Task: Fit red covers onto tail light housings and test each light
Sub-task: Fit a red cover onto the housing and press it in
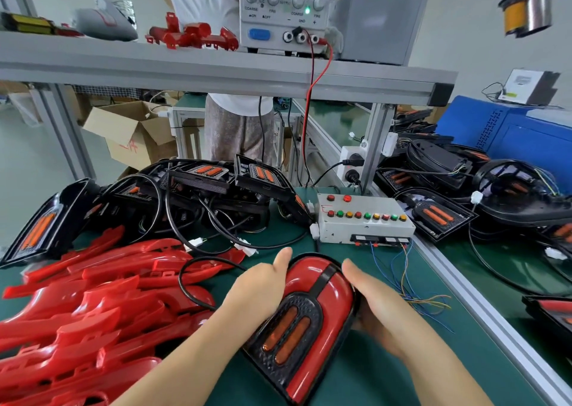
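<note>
Loose red covers (93,297) lay heaped on the counter (365,381) at left. The left hand (260,291) gripped one side of the red-covered tail light (309,322), fingers curled round it. The right hand (374,306) clasped the other side. The button test box (362,220) stood just behind.

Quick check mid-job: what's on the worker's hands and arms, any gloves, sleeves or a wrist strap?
Nothing is worn. The left hand and right hand are bare, without gloves, and no ring shows on the visible fingers. The left forearm and right forearm are uncovered down to the picture's bottom edge, with no sleeve, watch, strap or cable on either.
</note>
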